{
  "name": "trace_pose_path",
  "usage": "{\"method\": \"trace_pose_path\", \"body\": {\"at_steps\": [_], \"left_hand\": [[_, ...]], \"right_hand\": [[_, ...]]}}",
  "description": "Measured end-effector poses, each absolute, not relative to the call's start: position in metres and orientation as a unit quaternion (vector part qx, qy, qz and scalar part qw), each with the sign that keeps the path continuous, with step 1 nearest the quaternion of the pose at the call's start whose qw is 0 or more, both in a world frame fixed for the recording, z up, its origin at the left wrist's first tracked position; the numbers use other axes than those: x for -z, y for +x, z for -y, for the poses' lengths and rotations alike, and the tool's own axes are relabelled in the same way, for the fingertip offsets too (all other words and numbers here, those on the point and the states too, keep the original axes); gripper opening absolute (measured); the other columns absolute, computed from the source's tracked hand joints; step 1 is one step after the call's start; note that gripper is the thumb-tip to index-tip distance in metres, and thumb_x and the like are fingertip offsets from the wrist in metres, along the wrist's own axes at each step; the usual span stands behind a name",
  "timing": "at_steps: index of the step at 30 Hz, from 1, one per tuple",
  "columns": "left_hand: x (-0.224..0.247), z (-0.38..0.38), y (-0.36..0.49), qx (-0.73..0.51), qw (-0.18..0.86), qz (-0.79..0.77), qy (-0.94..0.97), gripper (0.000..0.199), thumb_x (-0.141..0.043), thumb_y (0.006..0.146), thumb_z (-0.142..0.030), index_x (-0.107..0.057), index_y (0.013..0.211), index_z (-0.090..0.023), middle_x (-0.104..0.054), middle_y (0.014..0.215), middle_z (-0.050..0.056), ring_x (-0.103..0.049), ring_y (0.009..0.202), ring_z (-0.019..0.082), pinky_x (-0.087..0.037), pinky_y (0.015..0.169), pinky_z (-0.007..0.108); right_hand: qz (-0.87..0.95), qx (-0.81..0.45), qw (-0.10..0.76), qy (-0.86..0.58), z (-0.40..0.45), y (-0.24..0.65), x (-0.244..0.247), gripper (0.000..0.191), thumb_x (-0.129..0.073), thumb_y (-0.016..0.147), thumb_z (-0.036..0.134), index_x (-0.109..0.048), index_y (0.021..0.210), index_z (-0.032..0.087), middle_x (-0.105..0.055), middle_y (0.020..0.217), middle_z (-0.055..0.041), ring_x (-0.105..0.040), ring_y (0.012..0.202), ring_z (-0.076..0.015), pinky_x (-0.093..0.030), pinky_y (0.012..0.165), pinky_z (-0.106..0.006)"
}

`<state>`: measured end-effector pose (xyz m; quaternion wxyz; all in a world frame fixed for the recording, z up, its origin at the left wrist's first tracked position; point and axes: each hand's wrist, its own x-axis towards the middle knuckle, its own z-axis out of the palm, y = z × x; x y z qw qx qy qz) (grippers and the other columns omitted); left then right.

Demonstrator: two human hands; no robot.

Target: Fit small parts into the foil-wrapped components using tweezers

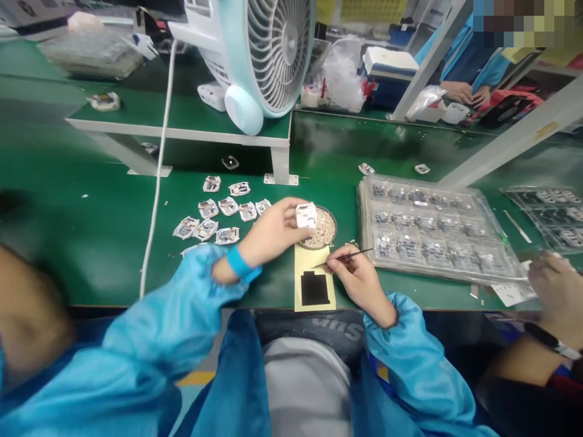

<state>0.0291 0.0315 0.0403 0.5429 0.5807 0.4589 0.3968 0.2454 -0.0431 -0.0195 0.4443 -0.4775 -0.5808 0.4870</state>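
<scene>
My left hand point(276, 227) is closed on a small white plastic housing point(306, 216), held up over the left side of a round dish point(328, 226) full of tiny pale pieces. In my right hand point(355, 273) is a pair of dark, thin tweezers point(344, 258), their tip pointing left above a yellow sheet point(298, 291). A black cut-out piece point(314, 288) lies on that sheet, just below the tweezer tip. Several similar white housings point(228, 206) lie loose on the green table to the left of my left hand.
Stacked clear trays point(437, 227) with small parts stand to the right. A fan point(277, 54) sits on a raised shelf point(182, 133), and a white cable point(159, 164) hangs at the left. A neighbour's hand point(558, 291) reaches in at right; another person's hands point(467, 94) work across the bench.
</scene>
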Motion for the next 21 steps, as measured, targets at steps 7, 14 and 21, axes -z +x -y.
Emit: {"method": "trace_pose_path", "body": {"at_steps": [7,14,21], "left_hand": [[-0.001,0.051,0.019,-0.441,0.593,-0.481,0.472,0.039,-0.076,0.085,-0.033,-0.063,0.119,-0.019,-0.075,0.091,0.005,-0.072,0.081,0.017,-0.058,0.073,0.027],[0.012,0.054,0.028,-0.384,0.511,-0.527,0.560,0.025,-0.065,0.095,-0.040,-0.069,0.113,-0.024,-0.069,0.072,0.000,-0.065,0.063,0.016,-0.053,0.057,0.027],[0.012,0.048,0.027,-0.359,0.496,-0.529,0.587,0.028,-0.063,0.095,-0.036,-0.069,0.120,-0.025,-0.070,0.075,0.000,-0.068,0.066,0.017,-0.056,0.061,0.026]], "right_hand": [[0.580,-0.495,0.445,-0.470,0.045,0.244,0.021,0.017,-0.066,0.097,0.038,-0.061,0.100,0.023,-0.071,0.095,-0.0038,-0.070,0.083,-0.0166,-0.057,0.075,-0.031],[0.596,-0.467,0.422,-0.498,0.047,0.244,0.017,0.016,-0.066,0.097,0.038,-0.061,0.100,0.023,-0.072,0.097,-0.0047,-0.070,0.082,-0.0168,-0.057,0.077,-0.032],[0.589,-0.484,0.452,-0.463,0.050,0.244,0.016,0.008,-0.066,0.098,0.030,-0.062,0.099,0.023,-0.073,0.093,-0.0034,-0.071,0.080,-0.0162,-0.059,0.074,-0.031]]}}
